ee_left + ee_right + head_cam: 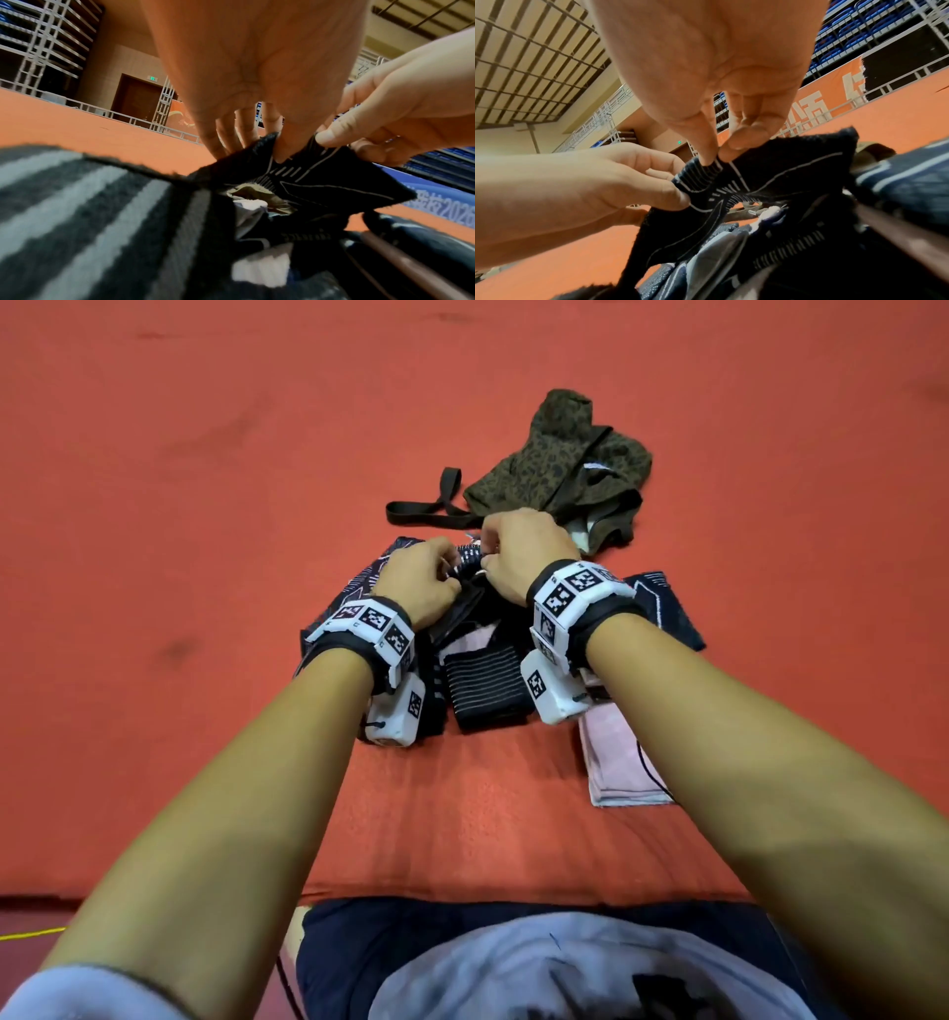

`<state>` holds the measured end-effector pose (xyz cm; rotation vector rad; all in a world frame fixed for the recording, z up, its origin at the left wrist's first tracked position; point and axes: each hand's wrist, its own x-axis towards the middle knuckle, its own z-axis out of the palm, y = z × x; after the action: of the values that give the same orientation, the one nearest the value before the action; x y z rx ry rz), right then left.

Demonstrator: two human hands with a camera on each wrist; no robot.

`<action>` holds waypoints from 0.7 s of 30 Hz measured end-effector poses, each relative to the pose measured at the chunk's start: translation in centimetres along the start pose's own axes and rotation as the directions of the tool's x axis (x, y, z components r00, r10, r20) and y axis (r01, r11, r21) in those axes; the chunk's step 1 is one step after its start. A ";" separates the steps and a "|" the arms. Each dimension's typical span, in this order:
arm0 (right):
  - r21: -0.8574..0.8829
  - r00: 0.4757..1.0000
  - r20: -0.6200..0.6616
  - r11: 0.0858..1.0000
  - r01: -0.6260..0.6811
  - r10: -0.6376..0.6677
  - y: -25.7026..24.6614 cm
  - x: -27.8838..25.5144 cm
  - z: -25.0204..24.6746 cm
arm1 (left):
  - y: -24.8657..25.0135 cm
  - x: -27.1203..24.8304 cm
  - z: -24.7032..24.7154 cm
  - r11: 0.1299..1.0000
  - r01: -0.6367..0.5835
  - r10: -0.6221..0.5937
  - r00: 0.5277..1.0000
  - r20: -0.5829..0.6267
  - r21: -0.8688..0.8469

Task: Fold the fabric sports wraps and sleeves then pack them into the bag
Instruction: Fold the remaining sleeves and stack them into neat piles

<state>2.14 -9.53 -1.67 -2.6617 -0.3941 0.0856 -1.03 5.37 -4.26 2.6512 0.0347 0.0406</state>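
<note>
A black sleeve (468,555) with thin white lines is held up just above the pile in the head view. My left hand (445,573) pinches its left edge, and my right hand (487,553) pinches its top edge close beside. The right wrist view shows thumb and forefinger of my right hand (718,157) nipping the sleeve (770,178), with my left hand (677,188) gripping its corner. In the left wrist view my left hand (272,150) holds the sleeve (316,182). The olive leopard-print bag (560,464) lies slumped just beyond my hands.
Everything lies on an orange-red floor mat (205,505). A folded black striped wrap (485,690) sits between my wrists, and a pink cloth (619,762) lies under my right forearm. Dark patterned sleeves lie left (349,588) and right (665,608). The bag's black straps (426,508) trail left.
</note>
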 end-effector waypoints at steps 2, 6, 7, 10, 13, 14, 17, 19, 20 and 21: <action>0.009 1.000 0.004 1.000 -0.005 0.005 0.9 -1.6 -0.5 | 0.7 -0.9 0.5 0.999 -0.022 0.022 1.000 -0.010 -0.046; -0.009 0.997 0.073 1.000 -0.002 0.003 2.1 -4.3 -1.2 | 2.0 -2.9 1.9 0.995 -0.061 0.063 0.998 0.027 -0.080; -0.021 0.995 0.097 1.000 0.000 0.003 2.3 -5.0 -1.2 | 2.2 -3.4 2.2 0.994 -0.071 0.075 0.996 0.045 -0.081; -0.048 0.987 0.160 0.999 -0.014 0.021 3.1 -7.2 -0.5 | 2.5 -5.0 3.3 0.993 -0.096 0.103 0.987 0.120 -0.062; -0.030 0.969 0.244 0.999 -0.019 0.026 3.9 -9.1 1.2 | 2.4 -6.7 4.5 0.992 -0.129 0.129 0.975 0.182 -0.015; -0.020 0.962 0.273 1.000 -0.021 0.025 4.2 -9.7 1.7 | 2.4 -7.2 5.0 0.990 -0.141 0.138 0.969 0.204 0.001; -0.009 0.946 0.323 1.000 -0.030 0.031 5.4 -11.4 3.2 | 2.5 -8.6 6.6 0.986 -0.160 0.145 0.952 0.268 0.036; 0.002 0.942 0.335 0.999 -0.038 0.035 6.4 -12.3 4.0 | 2.6 -9.4 7.4 0.986 -0.161 0.141 0.947 0.288 0.046; 0.011 0.940 0.340 0.999 -0.044 0.037 6.9 -12.8 4.4 | 2.5 -9.8 7.9 0.986 -0.160 0.140 0.945 0.297 0.044; 0.016 0.937 0.347 0.999 -0.050 0.041 7.2 -13.1 4.8 | 2.4 -10.2 8.2 0.987 -0.159 0.140 0.942 0.306 0.036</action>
<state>-9.13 -17.53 -9.19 -2.6305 -0.4375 0.5768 -10.86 -0.94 -10.62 2.6848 -0.2720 -0.3213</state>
